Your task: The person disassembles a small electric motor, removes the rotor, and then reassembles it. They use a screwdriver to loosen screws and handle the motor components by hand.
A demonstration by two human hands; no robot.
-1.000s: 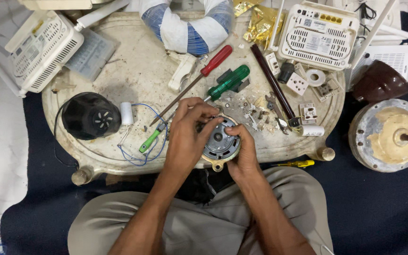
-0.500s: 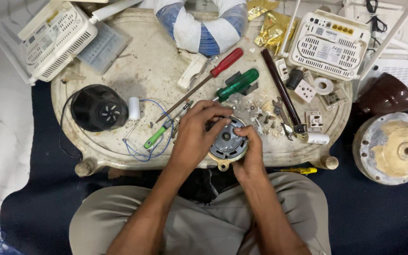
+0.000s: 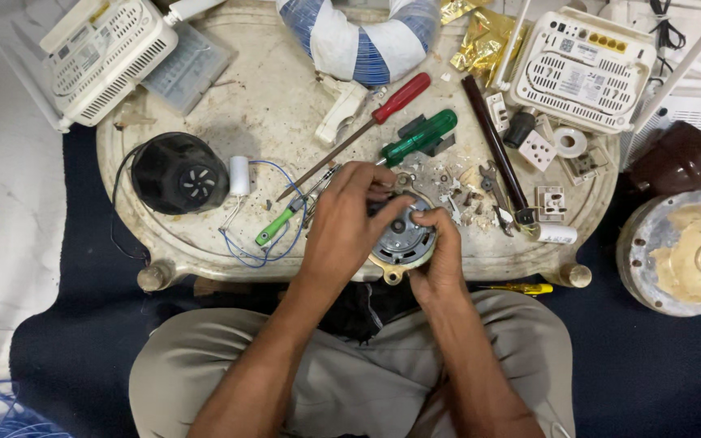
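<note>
One small round motor (image 3: 403, 239) sits at the near edge of the surface (image 3: 277, 105), at six o'clock. Left hand (image 3: 346, 223) is curled over its top, gripping it; right hand (image 3: 440, 251) pinches its right rim. At twelve o'clock lie two big screwdrivers, one red-handled (image 3: 399, 97), one green-handled (image 3: 419, 136). Nine o'clock: one black fan housing (image 3: 178, 173). Two white routers (image 3: 582, 69) flank the top.

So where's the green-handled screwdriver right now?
In the head view, the green-handled screwdriver lies on the round table, just beyond the left hand, beside the red-handled screwdriver.
</note>
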